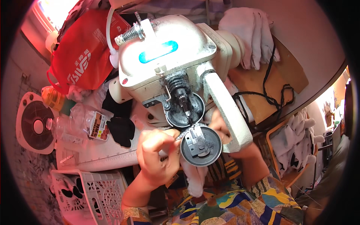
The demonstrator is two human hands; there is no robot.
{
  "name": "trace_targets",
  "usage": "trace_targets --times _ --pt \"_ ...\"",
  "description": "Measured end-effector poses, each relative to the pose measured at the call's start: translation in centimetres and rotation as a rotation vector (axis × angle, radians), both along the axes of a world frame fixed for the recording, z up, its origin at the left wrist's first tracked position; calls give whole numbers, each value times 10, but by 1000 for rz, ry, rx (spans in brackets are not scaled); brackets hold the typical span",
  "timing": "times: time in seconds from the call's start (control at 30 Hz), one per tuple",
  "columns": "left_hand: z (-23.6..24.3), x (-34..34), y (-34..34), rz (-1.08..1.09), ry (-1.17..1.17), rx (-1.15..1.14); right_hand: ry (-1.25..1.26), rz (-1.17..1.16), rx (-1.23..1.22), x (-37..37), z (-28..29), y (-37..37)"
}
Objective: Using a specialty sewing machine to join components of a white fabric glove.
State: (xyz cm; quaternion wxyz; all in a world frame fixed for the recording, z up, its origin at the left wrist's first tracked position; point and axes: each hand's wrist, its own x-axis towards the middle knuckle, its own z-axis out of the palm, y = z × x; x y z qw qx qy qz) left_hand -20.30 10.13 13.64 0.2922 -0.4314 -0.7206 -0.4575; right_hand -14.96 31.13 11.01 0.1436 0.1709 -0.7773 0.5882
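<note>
A cream industrial sewing machine (pixel 165 52) fills the centre, with two dark metal cups (pixel 201 145) at its sewing head, the lower carrying a metal plate. My left hand (pixel 157 152) pinches the grey knitted glove (pixel 197 182) at the lower cup's left, where fabric meets the cups and the rest hangs below. My right hand (pixel 221 125) is bent behind that cup and the machine's slanting arm, fingers partly hidden; what they grip is unclear.
A red bag (pixel 80 47), clear plastic containers (pixel 78 123), black cloth (pixel 120 129) and a fan (pixel 28 120) lie left. White gloves (pixel 249 33) and a cardboard piece (pixel 273 97) with black cord are right. A white crate (pixel 90 180) and a bin of gloves (pixel 294 146) flank me.
</note>
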Motion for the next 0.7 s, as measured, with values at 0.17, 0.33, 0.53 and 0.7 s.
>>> trace_targets --times 0.17,0.33,0.53,0.7 --pt "-26 27 -22 -32 -225 -320 -155 20 -17 42 -58 -40" --pt "-51 49 -50 -43 -232 -276 121 -191 239 69 -62 -54" --pt "-77 86 -68 -229 -668 46 575 -106 418 67 -17 -83" --pt "-111 103 -87 -157 -1207 180 716 -74 414 68 -7 -116"
